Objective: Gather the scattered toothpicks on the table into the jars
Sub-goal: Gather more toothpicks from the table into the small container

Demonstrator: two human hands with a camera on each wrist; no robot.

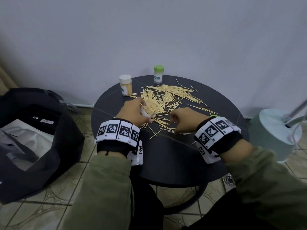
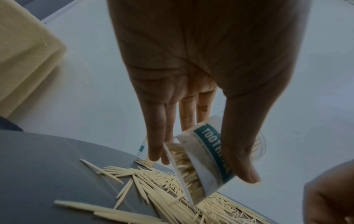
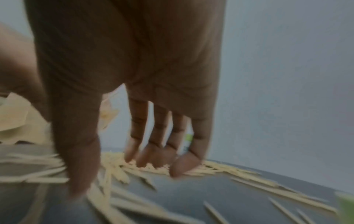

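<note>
Dark and round, the table (image 1: 166, 156) carries a spread of toothpicks (image 1: 167, 97) across its far half. Only the left wrist view shows the open jar (image 2: 203, 163) tilted, part-filled, gripped between the thumb and fingers of the left hand (image 1: 134, 112). The right hand (image 3: 134, 91) reaches down with fingers spread — tips seemingly on the toothpicks, though blurred. Two capped jars stand at the far rim: white-lidded jar (image 1: 125, 85), green-lidded jar (image 1: 158, 73). Bare tabletop lies nearest the person.
</note>
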